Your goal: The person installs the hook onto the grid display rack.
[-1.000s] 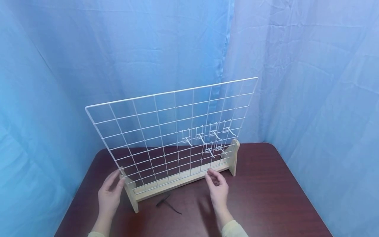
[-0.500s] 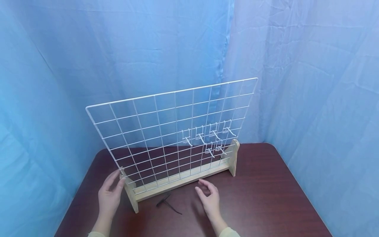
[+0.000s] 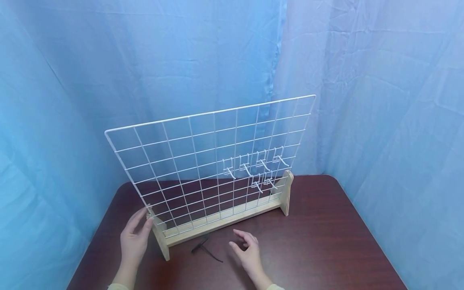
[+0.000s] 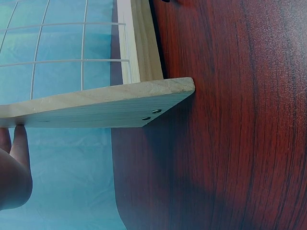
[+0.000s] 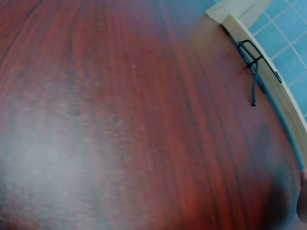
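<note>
A white wire grid panel [image 3: 197, 153] stands upright in a pale wooden stand [image 3: 224, 219]. Thumb and fingers of my left hand [image 3: 134, 237] pinch the upper part of the stand's left end board [image 4: 96, 103], beside the grid's edge. Several white display hooks [image 3: 262, 163] hang on the right half of the grid in two rows. A black wire hook [image 5: 254, 64] lies on the table in front of the stand. To the right of it hovers my right hand [image 3: 248, 253], its fingers loosely bent and nothing between them.
The stand is on a dark reddish wood-grain table [image 3: 326, 241] with rounded back corners. Blue cloth curtains [image 3: 203, 60] surround the table at the back and sides. The stand's right end board [image 3: 286, 191] reaches toward the back right.
My right hand has drawn away from the stand's front rail, moving left and toward me, closer to the black hook. The left hand, grid and hooks have stayed in place.
</note>
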A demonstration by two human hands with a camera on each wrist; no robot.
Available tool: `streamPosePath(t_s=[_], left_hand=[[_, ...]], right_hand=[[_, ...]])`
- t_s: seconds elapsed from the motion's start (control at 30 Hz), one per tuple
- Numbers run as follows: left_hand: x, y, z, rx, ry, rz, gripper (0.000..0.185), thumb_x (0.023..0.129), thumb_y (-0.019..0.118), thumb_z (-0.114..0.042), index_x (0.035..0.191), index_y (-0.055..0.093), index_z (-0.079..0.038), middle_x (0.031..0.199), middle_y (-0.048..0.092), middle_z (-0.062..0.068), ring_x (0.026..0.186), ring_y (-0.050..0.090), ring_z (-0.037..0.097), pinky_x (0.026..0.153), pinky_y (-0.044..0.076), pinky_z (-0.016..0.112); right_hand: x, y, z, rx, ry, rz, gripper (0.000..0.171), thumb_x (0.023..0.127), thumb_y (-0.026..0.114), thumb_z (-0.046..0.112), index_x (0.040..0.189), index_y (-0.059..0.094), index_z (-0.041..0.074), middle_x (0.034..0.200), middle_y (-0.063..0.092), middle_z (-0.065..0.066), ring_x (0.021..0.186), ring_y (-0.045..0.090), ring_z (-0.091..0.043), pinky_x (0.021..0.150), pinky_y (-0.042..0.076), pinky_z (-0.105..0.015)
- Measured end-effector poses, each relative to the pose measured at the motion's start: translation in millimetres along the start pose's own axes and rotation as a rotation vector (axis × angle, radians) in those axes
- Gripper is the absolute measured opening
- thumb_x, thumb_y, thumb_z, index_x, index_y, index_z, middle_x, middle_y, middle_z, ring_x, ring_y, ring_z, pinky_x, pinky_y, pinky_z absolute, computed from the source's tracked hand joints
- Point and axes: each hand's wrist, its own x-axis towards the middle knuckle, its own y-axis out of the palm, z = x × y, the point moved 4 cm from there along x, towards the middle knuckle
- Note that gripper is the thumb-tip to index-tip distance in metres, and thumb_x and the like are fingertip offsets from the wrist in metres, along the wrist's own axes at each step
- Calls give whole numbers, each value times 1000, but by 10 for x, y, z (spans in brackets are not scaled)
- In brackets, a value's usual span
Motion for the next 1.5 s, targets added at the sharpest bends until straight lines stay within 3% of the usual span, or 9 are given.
streamPosePath(t_s=[0.23,0.4,0.6,0.77,1.03,1.5], left_hand=[[-4,6,7,13,-7,9,36,95,64,1,130,61,1,123,54,-22,116,48,-7,91,46,7],[-4,3,15,24,-3,12,36,95,64,-1,131,61,1,124,54,-22,116,47,-7,91,46,7],[-4,7,24,25,-6,10,36,95,64,0,131,62,0,126,56,-17,116,47,-7,91,47,8],[-2,3,20,25,-3,12,36,95,64,0,130,62,0,124,56,-20,116,48,-7,92,46,7],[-1,0,0,25,-7,13,35,95,64,0,130,62,-1,124,55,-18,115,48,-8,91,46,7],[-1,11,-11,10,-23,18,35,95,64,0,130,61,1,122,54,-24,115,48,-7,92,46,7]], right_hand=[[-94,101,-2,-40,-48,79,40,79,84,15,117,71,12,113,69,2,106,56,-19,88,51,-31],[-142,145,21,-98,-88,102,42,78,84,19,118,71,15,115,68,5,108,58,-21,94,50,-37],[-184,199,42,-152,-145,114,43,78,85,21,118,71,15,113,69,7,106,59,-19,92,52,-36],[-201,245,55,-189,-192,143,43,77,86,19,117,72,13,112,70,6,103,59,-17,90,53,-35],[-254,303,53,-304,-333,170,44,73,88,26,113,74,14,110,71,9,103,59,-15,87,52,-39],[-308,342,56,-446,-435,209,43,71,88,30,110,76,17,113,70,8,109,57,-17,91,50,-44]])
